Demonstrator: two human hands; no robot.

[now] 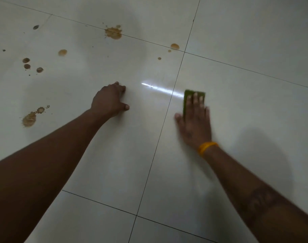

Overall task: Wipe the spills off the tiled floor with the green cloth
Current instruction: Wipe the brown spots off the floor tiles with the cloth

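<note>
Off-task details in view

A yellow-orange wristband (207, 147) circles one wrist. A dark tattoo (262, 200) marks the forearm below it (its design is too blurred to read). A bright streak of reflected light (160, 89) cuts across a grout line, and a soft grey shadow (265, 155) spreads at right.
</note>
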